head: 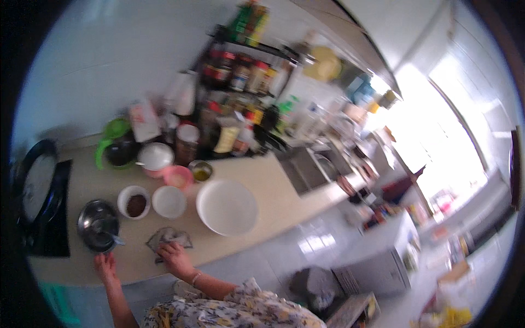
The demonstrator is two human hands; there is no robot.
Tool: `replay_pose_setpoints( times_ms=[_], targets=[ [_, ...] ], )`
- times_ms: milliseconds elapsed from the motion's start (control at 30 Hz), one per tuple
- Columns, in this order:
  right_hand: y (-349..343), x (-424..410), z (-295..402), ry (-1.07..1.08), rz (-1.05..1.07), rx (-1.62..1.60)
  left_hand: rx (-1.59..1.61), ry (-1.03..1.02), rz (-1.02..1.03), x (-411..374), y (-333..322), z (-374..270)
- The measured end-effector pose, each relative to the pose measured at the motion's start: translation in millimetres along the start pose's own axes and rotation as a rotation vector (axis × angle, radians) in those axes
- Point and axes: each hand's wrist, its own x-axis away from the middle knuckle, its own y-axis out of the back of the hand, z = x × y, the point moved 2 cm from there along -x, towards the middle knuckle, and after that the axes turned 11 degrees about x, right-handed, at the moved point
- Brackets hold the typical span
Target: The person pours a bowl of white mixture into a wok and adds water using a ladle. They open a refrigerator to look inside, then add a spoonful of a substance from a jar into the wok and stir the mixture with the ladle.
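Observation:
On the beige countertop [270,188] my right hand [176,258] presses on a crumpled greyish cloth [168,238]. My left hand [105,264] is at the near rim of a stainless steel bowl [98,225], which has a utensil with a pale handle in it; blur hides whether the fingers grip the rim. Behind these stand a white bowl with dark brown contents [134,202] and a smaller white bowl [169,202]. A large white bowl [227,208] is to the right of the cloth. Farther back are a pink bowl [179,177] and a small metal bowl with something yellowish [201,170].
A black stove [41,201] is at the far left. Along the wall stand a green-handled pot [119,149], a white lidded container [156,156] and a black rack with bottles and jars [246,88]. A sink [305,168] lies to the right. The counter's front edge runs before me.

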Motion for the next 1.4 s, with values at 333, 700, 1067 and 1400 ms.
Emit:
replay_pose_setpoints(
  times_ms=[333, 700, 1067, 1400],
  targets=[
    [42, -18, 32, -0.055, -0.003, -0.110, -0.045, -0.022, -0.099, 51, -53, -42],
    [-14, -95, 37, -1.093, 0.318, -1.677, -0.042, 0.043, -0.029, 39, -70, -42],
    [-28, -139, 48, -1.234, -0.175, -1.495, -0.136, 0.422, 0.263, 23, -61, -47],
    [4, -86, 180, -0.594, -0.227, -0.604, -0.192, 0.588, 0.454, 38, -21, -97]
  ],
)
